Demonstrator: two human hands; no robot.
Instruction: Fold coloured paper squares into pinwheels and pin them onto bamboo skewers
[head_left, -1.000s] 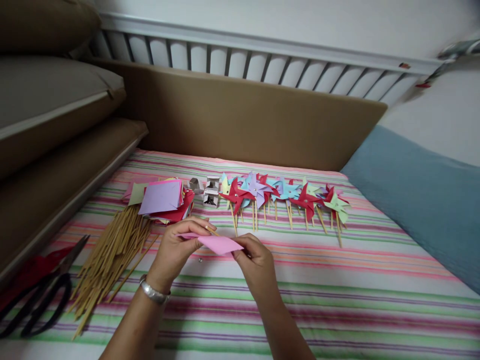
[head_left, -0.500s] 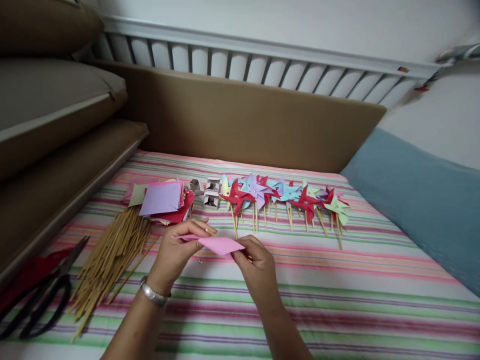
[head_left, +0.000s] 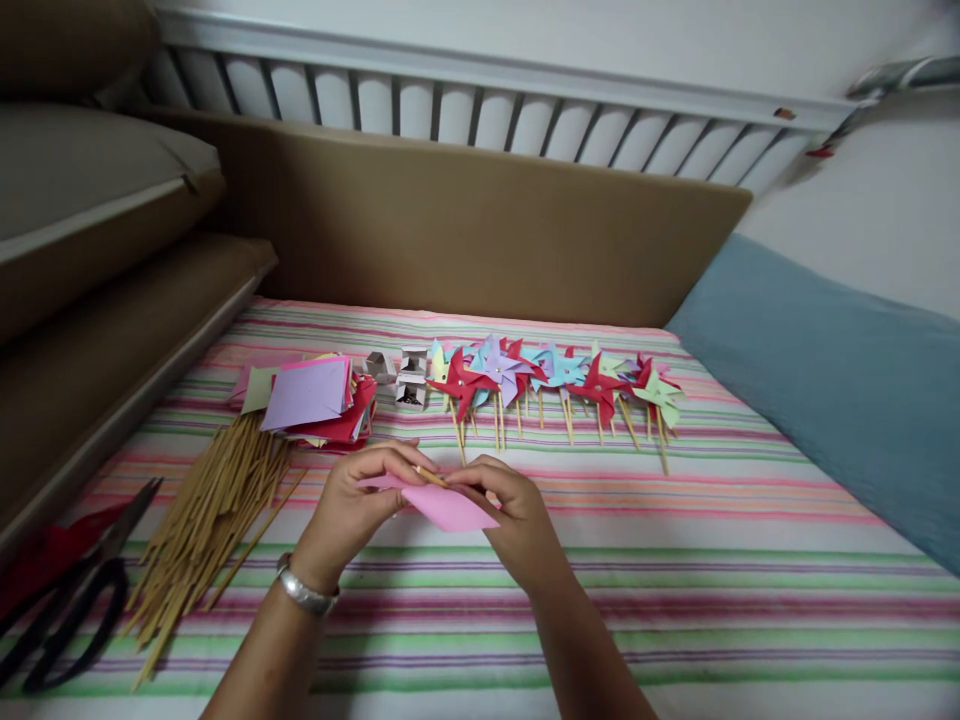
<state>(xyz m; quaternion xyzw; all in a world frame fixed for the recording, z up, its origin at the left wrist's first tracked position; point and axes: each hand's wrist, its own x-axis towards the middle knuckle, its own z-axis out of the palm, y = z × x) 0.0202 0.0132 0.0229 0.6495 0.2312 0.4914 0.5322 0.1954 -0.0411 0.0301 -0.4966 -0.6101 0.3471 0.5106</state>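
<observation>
Between my two hands is a sheet of pink paper (head_left: 450,508), partly folded or curved toward me. My left hand (head_left: 367,490) pinches its left side. A short length of wooden stick (head_left: 430,476) shows behind the sheet, with the left fingertips at one end and the right fingers at the other. My right hand (head_left: 514,510) is closed on the stick and the paper's right part; how much of the stick lies behind is hidden. Beyond the hands, finished pinwheels (head_left: 499,368) in red, purple, blue and green lie in a row.
Left of my hands lie a bundle of wooden sticks (head_left: 202,520), a stack of coloured paper squares (head_left: 307,395) and black-handled scissors (head_left: 82,590). Small open boxes (head_left: 412,375) stand near the pinwheels. Brown cushions (head_left: 105,300) rise at left, and a brown board (head_left: 465,230) closes the back.
My right fingers have moved from the paper's right edge up to the stick. The pink sheet now tilts down to the right. The view has shifted slightly.
</observation>
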